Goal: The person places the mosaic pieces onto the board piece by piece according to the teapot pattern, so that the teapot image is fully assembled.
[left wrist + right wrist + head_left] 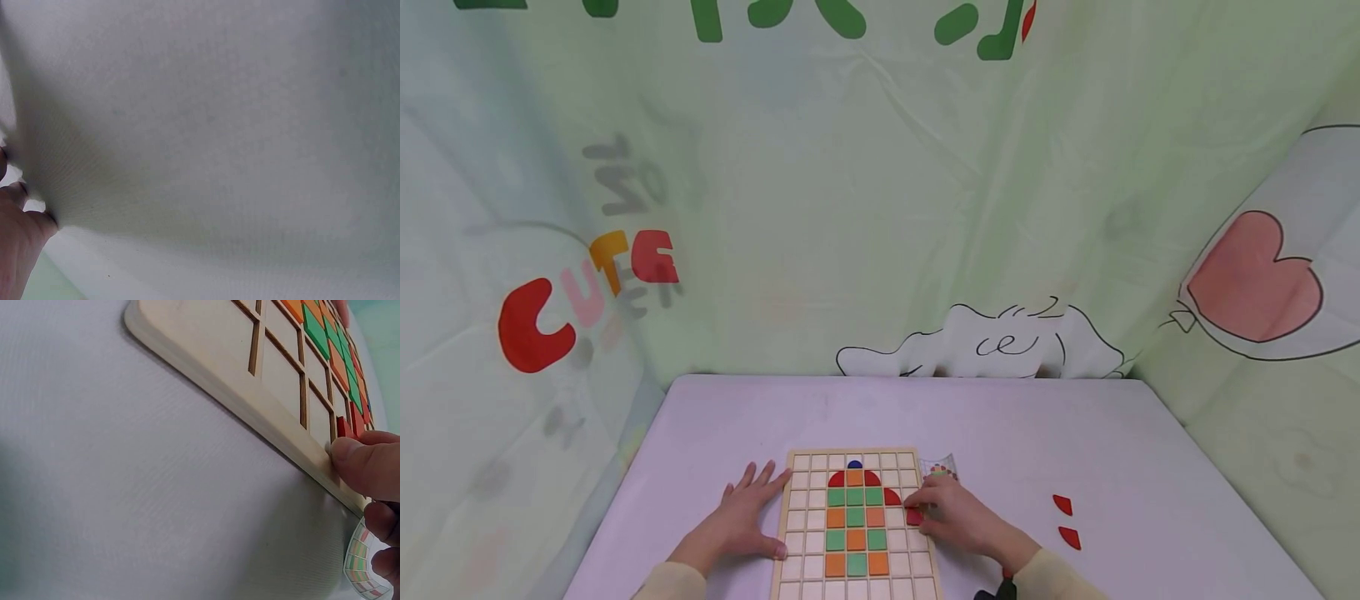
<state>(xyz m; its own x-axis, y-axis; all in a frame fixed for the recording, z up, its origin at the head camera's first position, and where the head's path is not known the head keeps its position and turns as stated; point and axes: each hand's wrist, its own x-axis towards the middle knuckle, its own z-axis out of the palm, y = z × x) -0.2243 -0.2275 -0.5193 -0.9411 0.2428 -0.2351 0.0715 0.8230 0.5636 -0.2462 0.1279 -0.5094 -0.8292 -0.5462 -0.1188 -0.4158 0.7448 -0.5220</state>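
Observation:
A wooden grid board [795, 521] lies on the table, with green and orange square tiles [855, 517] set in its middle columns. Above them sit a blue rounded piece [854, 464] and red rounded pieces [872, 479]. At the board's right side, my right hand [958, 512] pinches a red tile [913, 517] between thumb and finger; the right wrist view shows that red tile [344, 428] by the thumb tip, over the edge cells. My left hand [741, 521] rests spread along the left edge, fingertips and thumb touching the frame. Only part of the left hand [22, 244] shows in the left wrist view.
A printed pattern card [946, 463] lies beyond my right hand, partly hidden by it. Two red quarter-round pieces [1062, 504] lie farther right on the table [1037, 425]. A black object [997, 590] is partly visible under the right forearm. Printed curtains surround the table.

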